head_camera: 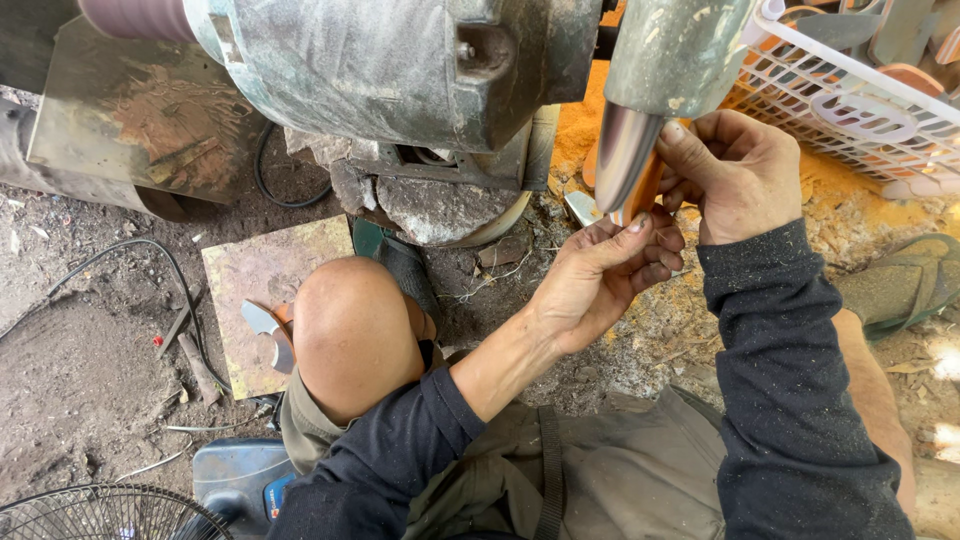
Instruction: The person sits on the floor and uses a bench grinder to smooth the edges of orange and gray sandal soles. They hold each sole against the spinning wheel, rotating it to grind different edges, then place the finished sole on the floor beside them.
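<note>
The person is holding a small orange wooden piece (643, 190) up against a spinning grey cone (627, 150) on a big dusty machine (400, 70). The piece is sitting at about 1 o'clock in the picture, just under the cone's tip.

The left hand (600, 275) is pinching the piece from below, fingers curled tight. The right hand (735, 170) is gripping it from 3 o'clock, thumb pressing on top.

The piece is probably light and stiff, and likely smooth and a bit slippery with dust. Holding it by both ends, away from the cone, seems safest.

It is looking flat, narrow and orange-brown. Most of it is hidden by the fingers.

A white plastic basket (850, 105) is sitting at 2 o'clock. Orange sawdust (590, 110) is lying on the ground behind the hands.
</note>
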